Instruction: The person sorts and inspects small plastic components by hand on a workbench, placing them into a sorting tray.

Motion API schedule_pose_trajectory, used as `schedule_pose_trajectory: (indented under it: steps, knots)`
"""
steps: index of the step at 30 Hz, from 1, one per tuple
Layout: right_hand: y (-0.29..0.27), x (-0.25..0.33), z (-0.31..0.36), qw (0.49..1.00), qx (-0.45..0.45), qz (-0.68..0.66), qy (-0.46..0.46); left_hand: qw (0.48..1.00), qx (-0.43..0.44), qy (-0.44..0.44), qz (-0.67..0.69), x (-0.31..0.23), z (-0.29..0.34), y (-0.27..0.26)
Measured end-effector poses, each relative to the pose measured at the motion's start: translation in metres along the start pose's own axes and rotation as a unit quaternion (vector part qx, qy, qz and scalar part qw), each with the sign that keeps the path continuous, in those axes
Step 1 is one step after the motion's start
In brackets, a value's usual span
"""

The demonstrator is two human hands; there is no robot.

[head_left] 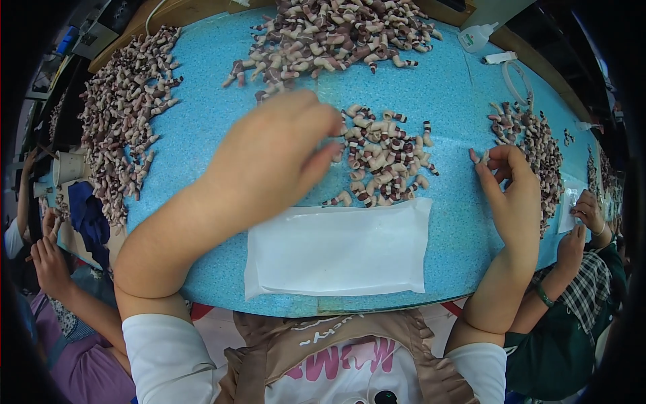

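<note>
My left hand [279,155], blurred by motion, reaches over the left edge of a small middle heap [383,155] of bent, limb-shaped pieces. These are cream and dark maroon, some with stripes. Thumb and index finger look a little apart at the heap's edge; whether a piece is between them is not clear. To the right of that heap, my right hand [511,188] pinches a small pinkish-white piece [479,157] between thumb and fingertips, just above the blue tabletop [451,222]. Nearest me lies a flat white packet [340,252], its far edge touching the heap.
Larger heaps of such pieces lie at the far middle [336,34], along the left [124,121] and on the right [538,145]. A white squeeze bottle [475,38] and a clear ring [517,81] are at the far right. Co-workers' hands [589,212] show at both sides.
</note>
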State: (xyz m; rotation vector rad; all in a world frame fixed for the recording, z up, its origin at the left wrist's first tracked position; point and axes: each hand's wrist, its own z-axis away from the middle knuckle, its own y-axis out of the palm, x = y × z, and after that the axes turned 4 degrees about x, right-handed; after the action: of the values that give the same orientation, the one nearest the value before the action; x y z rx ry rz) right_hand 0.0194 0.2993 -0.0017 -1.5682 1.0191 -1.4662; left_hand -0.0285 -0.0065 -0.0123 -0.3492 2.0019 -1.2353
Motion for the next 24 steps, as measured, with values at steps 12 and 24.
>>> schedule_pose_trajectory:
  steps: [12, 24]
  knots:
    - [0.005, 0.014, 0.008, 0.902, 0.080, -0.424, 0.010, 0.999, 0.016, -0.009, 0.027, -0.005, 0.011, 0.019]
    - [0.011, 0.012, 0.008, 0.937, 0.107, -0.333, -0.005, 0.998, -0.023, -0.042, 0.051, -0.008, 0.015, 0.023]
